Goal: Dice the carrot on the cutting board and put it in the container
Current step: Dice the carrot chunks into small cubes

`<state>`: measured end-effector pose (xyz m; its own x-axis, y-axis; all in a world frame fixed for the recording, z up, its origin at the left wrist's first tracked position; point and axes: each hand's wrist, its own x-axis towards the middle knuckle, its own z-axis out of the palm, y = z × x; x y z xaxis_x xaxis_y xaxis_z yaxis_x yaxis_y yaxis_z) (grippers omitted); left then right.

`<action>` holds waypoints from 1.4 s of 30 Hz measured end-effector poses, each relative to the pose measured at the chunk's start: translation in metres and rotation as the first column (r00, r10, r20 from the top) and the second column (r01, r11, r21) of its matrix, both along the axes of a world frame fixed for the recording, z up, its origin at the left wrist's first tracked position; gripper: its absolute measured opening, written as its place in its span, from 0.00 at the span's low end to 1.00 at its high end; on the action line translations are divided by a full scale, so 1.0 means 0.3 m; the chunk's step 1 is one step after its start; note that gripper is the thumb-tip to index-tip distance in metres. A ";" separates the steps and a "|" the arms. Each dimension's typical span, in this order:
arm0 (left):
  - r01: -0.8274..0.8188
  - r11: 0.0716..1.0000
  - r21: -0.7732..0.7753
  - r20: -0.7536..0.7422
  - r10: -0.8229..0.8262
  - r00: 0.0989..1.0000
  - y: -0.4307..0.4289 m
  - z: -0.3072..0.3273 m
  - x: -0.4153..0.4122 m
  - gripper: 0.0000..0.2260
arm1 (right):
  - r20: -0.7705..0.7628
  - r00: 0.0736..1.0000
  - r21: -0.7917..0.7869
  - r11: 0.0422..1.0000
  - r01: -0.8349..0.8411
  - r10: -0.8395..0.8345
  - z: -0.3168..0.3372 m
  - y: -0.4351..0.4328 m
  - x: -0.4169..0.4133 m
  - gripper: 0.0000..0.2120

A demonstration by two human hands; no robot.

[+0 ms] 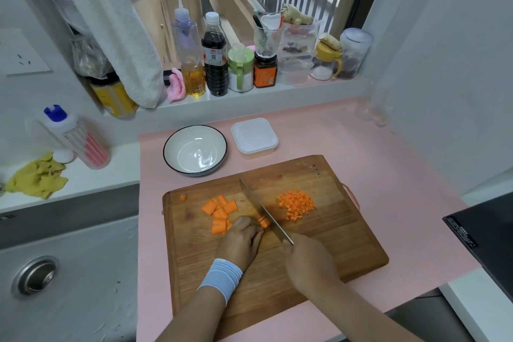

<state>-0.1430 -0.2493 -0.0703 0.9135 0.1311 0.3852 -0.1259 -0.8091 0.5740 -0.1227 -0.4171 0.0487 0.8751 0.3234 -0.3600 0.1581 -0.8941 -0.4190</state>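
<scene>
The right hand (308, 261) grips the handle of the knife (263, 211), its blade down on the cutting board (333, 244). The left hand (241, 241), fingers curled, holds a carrot piece (263, 223) against the blade. Larger carrot chunks (220, 209) lie left, the diced pile (297, 204) right. The white container (254, 137) sits beyond the board beside a bowl (195, 150).

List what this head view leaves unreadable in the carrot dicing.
Head view throughout:
1. Handle of the knife, buried in the right hand.
2. Carrot piece being cut, mostly under the left hand.
3. Inside of the container, under its white lid.
4. Bottle labels, too small.
</scene>
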 end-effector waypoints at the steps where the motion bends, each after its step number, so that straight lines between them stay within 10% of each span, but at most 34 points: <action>1: 0.001 1.000 -0.001 0.002 -0.001 1.000 -0.001 0.001 0.000 0.01 | -0.006 1.000 0.002 1.000 0.000 0.000 0.002 -0.005 -0.002 0.12; 42: -0.019 0.998 -0.056 -0.036 0.017 0.999 0.003 -0.006 0.000 0.02 | -0.057 0.998 -0.038 0.999 -0.013 0.011 -0.007 -0.001 0.001 0.12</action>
<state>-0.1431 -0.2484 -0.0720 0.9239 0.1681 0.3438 -0.0902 -0.7773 0.6226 -0.1225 -0.4173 0.0466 0.8492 0.3186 -0.4211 0.1460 -0.9080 -0.3927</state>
